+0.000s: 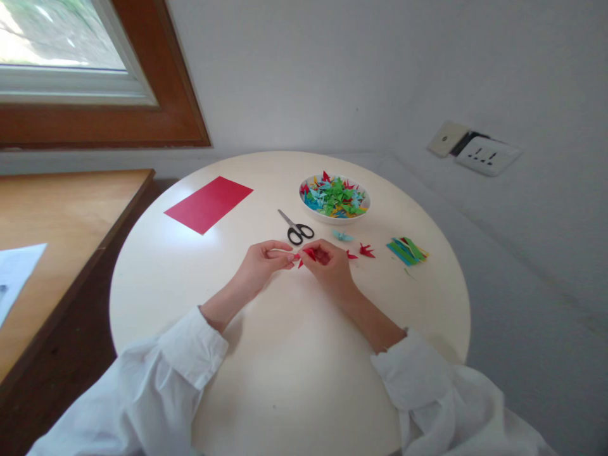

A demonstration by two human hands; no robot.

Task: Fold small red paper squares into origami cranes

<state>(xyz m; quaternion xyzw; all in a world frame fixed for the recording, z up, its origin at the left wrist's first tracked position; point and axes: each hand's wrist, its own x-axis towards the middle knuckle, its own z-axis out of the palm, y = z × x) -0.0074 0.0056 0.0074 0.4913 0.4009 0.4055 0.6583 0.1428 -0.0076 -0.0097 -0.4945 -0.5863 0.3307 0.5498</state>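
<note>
1. One round white table (285,392) fills the middle, and its near edge runs off the bottom. A wide patch of top shows between the left sleeve (142,373) and the right sleeve (441,373).
2. The big red sheet (209,204) lies flat near the far left edge. A pile of paper strips (407,251) lies near the right edge.
3. The scissors (293,227) lie just past the hands, tips pointing far left. The bowl (337,220), full of paper birds (335,196), stands farther back.
4. A red scrap (352,255) peeks out beside the right hand (330,261); part of it is hidden. Next to it sits a red bird (367,251), with a blue bird (342,236) near the bowl.
5. The left hand (266,259) pinches one end of the small folded red paper (310,253) between thumb and finger.
6. The right hand curls in and pinches the other part. Its fingers hide some folds, and I cannot tell if the paper touches the table.
</note>
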